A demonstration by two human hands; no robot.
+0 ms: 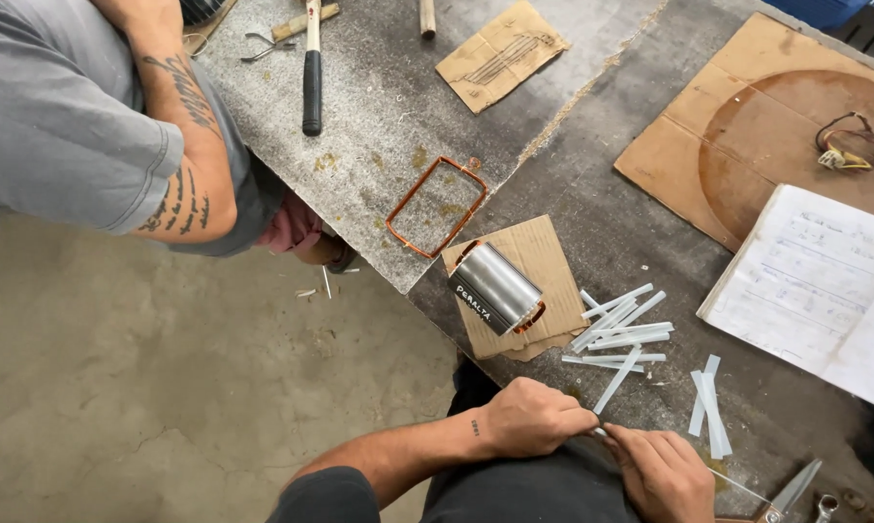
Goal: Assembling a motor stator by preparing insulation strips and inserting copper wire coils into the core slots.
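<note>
Hands at lap edge: left hand (pixel 532 418) and right hand (pixel 662 475) pinching thin white strip (pixel 600 433); white label on steel cylinder (pixel 495 288), strip mostly hidden

- One view only, from the wearer's head; it looks steeply down over the edge of the workbench (pixel 602 223) and the concrete floor (pixel 166 387)
- Close range: the wearer's left hand (pixel 529 418) and right hand (pixel 662 472) sit at the bottom edge; a second person's arm (pixel 180 145) enters top left

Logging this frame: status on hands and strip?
Left hand and right hand pinch one white strip. More strips beside motor stator. Nothing in the way.
</note>
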